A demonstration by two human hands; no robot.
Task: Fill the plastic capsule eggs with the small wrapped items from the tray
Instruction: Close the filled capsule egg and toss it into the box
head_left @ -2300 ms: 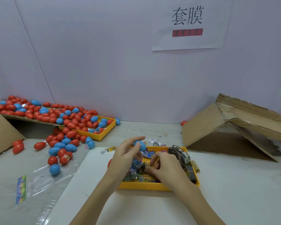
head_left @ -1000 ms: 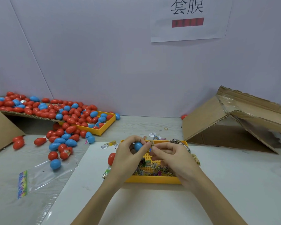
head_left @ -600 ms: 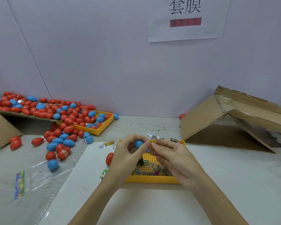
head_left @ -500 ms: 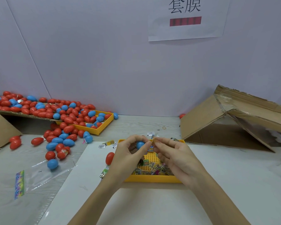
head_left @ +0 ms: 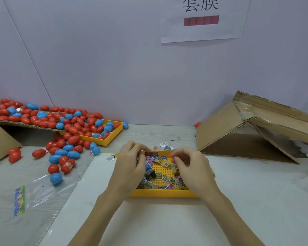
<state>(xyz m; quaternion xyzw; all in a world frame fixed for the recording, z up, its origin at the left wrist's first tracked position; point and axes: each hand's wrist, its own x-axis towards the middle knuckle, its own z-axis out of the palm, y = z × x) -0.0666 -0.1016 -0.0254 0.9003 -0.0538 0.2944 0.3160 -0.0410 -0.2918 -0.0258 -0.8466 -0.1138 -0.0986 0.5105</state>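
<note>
A: Where were your hands?
B: Both over the near yellow tray (head_left: 163,194), which sat on the white sheet (head_left: 149,219) on the tabletop (head_left: 149,134). Your left hand (head_left: 130,166) was at the tray's left side, your right hand (head_left: 192,167) at its right side.

A: Fingers?
B: Left fingers (head_left: 140,148) were curled in over the tray's far left corner. Whether they had hold of anything, I couldn't tell; the palm faced away. Right fingers (head_left: 180,155) were bent inward, tips down among the small wrapped items (head_left: 164,180). I couldn't tell if they pinched one.

A: The wrapped items?
B: Loose in the tray, most along its near and left edges, with the perforated floor bare in the middle. A few lay on the tabletop just behind the tray.

A: The eggs?
B: Red and blue capsule eggs (head_left: 64,153) were piled to your left: on a cardboard ramp (head_left: 25,125), in a second yellow tray (head_left: 112,135), and spilled on the tabletop near a clear plastic bag (head_left: 43,190).

A: Anything else?
B: A collapsed cardboard box (head_left: 247,132) sat at the right, and a paper sign (head_left: 203,20) hung on the wall.
</note>
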